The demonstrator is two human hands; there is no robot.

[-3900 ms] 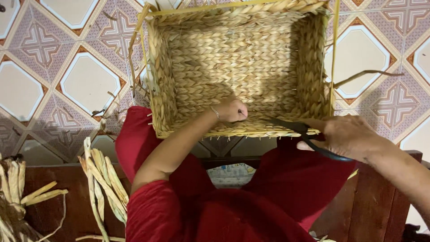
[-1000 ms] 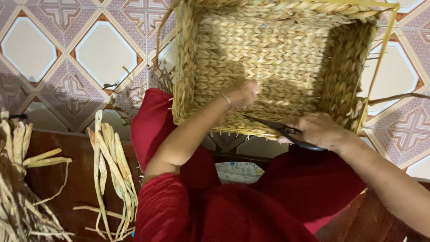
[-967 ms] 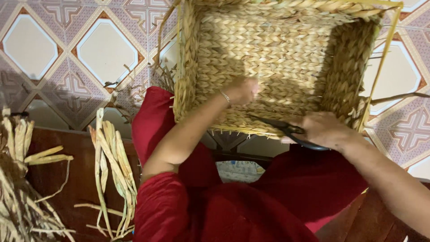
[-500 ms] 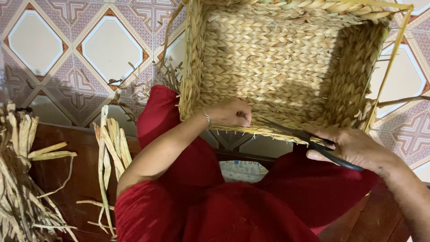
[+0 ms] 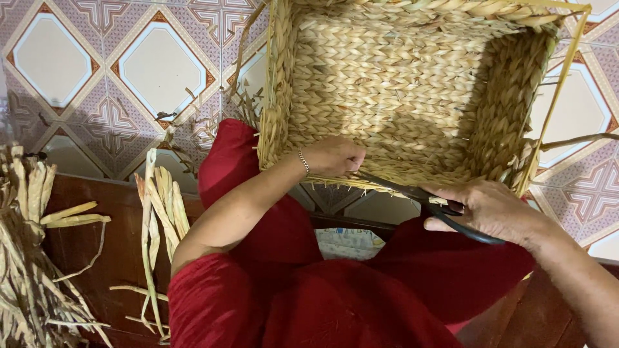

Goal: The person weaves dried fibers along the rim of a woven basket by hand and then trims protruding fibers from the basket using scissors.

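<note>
A rectangular woven straw basket [image 5: 412,84] rests tilted against my knees, its open inside facing me. My left hand [image 5: 332,156], with a thin bracelet at the wrist, is closed on the basket's near rim. My right hand [image 5: 490,209] grips black scissors [image 5: 422,196], whose blades point left along the near rim toward my left hand. Loose straw ends stick out along that rim and at the basket's right corner.
Bundles of dried straw strips [image 5: 158,212] lie on a dark wooden surface at the left, with a bigger pile [image 5: 29,258] at the far left. Patterned floor tiles [image 5: 155,64] surround the basket. My red clothing [image 5: 309,290] fills the lower middle.
The view has shifted so the basket sits further right and higher. My right hand with the scissors has drawn back to the right along the rim. My left hand stays at the near rim.
</note>
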